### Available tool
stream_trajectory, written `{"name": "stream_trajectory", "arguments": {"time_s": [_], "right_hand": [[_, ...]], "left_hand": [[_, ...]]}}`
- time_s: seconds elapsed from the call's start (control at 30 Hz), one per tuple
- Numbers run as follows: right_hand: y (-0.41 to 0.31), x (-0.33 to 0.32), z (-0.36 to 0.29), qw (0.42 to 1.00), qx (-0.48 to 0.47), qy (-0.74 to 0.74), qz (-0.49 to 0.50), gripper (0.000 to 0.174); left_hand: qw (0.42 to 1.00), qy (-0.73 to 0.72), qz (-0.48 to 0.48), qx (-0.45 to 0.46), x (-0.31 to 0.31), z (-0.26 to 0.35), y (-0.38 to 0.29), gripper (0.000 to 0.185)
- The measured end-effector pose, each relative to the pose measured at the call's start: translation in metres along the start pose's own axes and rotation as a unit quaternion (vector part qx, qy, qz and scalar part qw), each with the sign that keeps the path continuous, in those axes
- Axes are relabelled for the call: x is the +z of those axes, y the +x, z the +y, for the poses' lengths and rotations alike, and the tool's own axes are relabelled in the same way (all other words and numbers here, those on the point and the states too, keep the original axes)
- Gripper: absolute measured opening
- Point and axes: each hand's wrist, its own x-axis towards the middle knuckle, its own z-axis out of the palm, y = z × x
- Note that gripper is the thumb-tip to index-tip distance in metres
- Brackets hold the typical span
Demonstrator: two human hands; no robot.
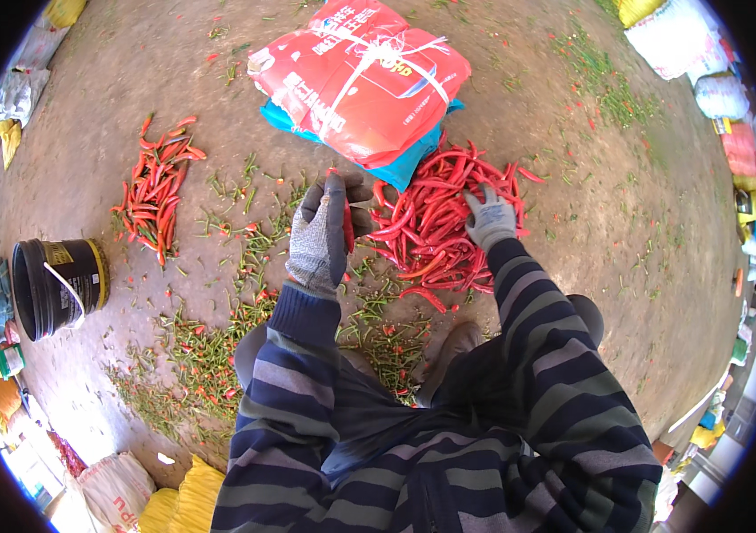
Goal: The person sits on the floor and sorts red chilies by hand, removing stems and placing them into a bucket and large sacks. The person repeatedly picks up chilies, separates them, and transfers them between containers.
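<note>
Both hands wear grey knitted work gloves with darker palms. My left hand is raised in front of me, its fingers closed around a red chili pepper that shows along the palm. My right hand lies on the right part of a heap of long red chili peppers on the ground, fingers bent over them; whether it grips one cannot be made out. Green chili stems with red bits are scattered between my feet and to the left. A smaller pile of red chilies lies at the left.
A tied bundle of red plastic sacks rests on a blue sack beyond my hands, against the heap. A black bucket with a white handle lies on its side at the left. Filled sacks line the edges of the dirt floor.
</note>
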Motion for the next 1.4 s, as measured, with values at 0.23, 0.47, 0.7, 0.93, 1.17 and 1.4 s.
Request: {"name": "stream_trajectory", "arguments": {"time_s": [0.23,0.47,0.7,0.93,1.17,1.4], "right_hand": [[-0.010,-0.038,-0.021,0.993,-0.072,-0.084,0.042,0.030],[-0.004,-0.013,-0.144,0.978,-0.198,0.011,-0.067,0.047],[0.005,0.007,-0.086,0.978,-0.159,-0.072,-0.118,0.048],[0.000,-0.007,-0.023,0.983,-0.080,-0.113,-0.122,0.047],[-0.030,-0.035,-0.035,0.990,-0.062,-0.098,-0.080,0.050],[-0.065,0.027,-0.101,0.979,-0.151,-0.063,-0.122,0.056]], "left_hand": [[0.999,0.008,-0.020,0.030,-0.001,0.005,0.005,0.040],[0.999,-0.007,0.028,-0.020,0.002,0.004,0.007,0.040],[1.000,0.005,0.010,-0.005,0.001,0.006,0.004,0.041],[1.000,-0.026,0.006,-0.011,0.007,0.004,0.015,0.042],[0.999,-0.026,0.012,0.014,0.005,0.009,0.017,0.041],[1.000,-0.017,0.001,0.019,0.003,0.007,0.019,0.040]]}}
